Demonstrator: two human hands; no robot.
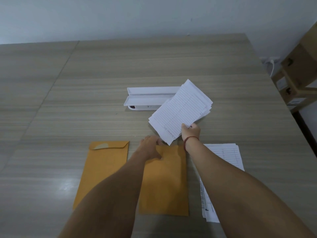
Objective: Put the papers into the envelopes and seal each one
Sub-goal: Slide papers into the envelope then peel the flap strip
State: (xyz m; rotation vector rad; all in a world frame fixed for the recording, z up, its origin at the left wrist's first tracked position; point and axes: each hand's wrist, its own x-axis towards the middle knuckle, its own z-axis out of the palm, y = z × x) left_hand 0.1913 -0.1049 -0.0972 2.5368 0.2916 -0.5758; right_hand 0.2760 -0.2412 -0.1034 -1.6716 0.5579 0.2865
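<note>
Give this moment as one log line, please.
left hand holds brown paper envelope at top | right hand grips white lined papers just beyond | not inserted yet

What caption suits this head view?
Right grip holds papers at the top of an envelope held by the left grip.

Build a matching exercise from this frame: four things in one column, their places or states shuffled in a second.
Things
1. lined sheets
2. middle envelope
3. left envelope
4. white case

Places or states
A. flat on the table, touched by neither hand
B. beyond the envelopes, lying open
C. gripped in the right hand, raised off the table
D. top edge held by the left hand

Pairs: 1-C, 2-D, 3-A, 4-B.
</note>
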